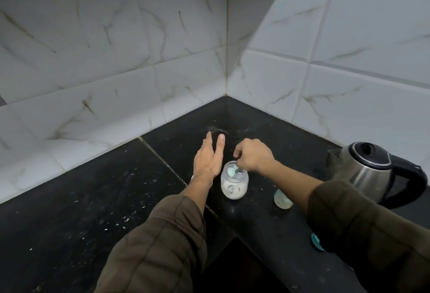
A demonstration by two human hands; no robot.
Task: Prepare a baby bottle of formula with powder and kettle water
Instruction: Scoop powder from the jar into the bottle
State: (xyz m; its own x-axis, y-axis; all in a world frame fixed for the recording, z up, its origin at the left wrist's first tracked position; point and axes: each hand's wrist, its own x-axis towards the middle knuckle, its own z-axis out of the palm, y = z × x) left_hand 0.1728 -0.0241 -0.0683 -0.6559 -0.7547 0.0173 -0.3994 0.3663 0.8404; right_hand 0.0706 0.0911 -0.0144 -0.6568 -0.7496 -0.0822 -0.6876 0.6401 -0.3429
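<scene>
Black speckled stone counter (81, 211) in a white marble-tiled wall (116, 48) corner.

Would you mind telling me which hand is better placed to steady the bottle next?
Left: the left hand is open beside the bottle, while the right hand pinches the spoon inside it.

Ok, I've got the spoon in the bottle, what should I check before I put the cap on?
1. Bottle upright on the counter: ok.
2. Left hand gripping the bottle: not ok, it is open beside it.
3. Spoon out of the bottle: not ok, the right hand holds it inside.
4. Powder fully mixed: cannot tell.
5. Cap at hand: ok, on the counter right of the bottle.
6. Kettle lid down: ok.
</scene>
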